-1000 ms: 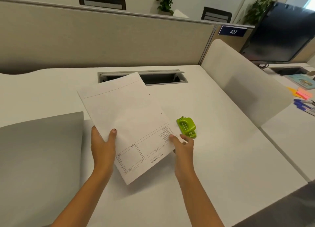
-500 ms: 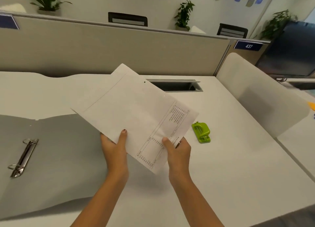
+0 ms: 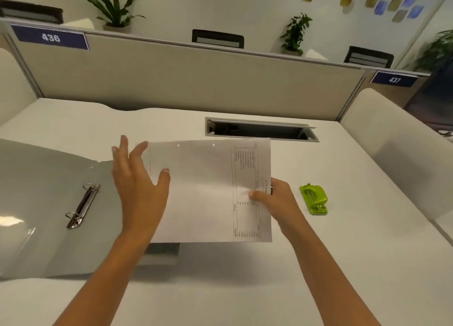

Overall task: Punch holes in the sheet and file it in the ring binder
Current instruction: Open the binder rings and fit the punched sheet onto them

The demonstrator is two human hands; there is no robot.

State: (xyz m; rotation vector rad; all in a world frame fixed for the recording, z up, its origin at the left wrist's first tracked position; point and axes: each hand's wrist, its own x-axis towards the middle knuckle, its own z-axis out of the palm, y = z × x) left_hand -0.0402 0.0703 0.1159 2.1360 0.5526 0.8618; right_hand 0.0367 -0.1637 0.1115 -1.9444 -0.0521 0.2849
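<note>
The white printed paper sheet [image 3: 208,191] is held above the white surface [image 3: 318,264], just right of the open grey ring binder [image 3: 49,203], 2 punched holes along its far edge, ready for the steel rings [image 3: 82,205]. The right hand [image 3: 274,200] pinches its right edge; the left hand [image 3: 137,178] is spread flat, gripping nothing. The lime-green hole punch [image 3: 314,199] is parked further right, presumably finished with.

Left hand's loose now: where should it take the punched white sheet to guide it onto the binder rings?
Probably the white paper sheet by its left short edge, coming from the binder side. The two punched holes sit along the far edge, the right hand already pinches the right edge, and the open left hand hovers over that left edge.
</note>
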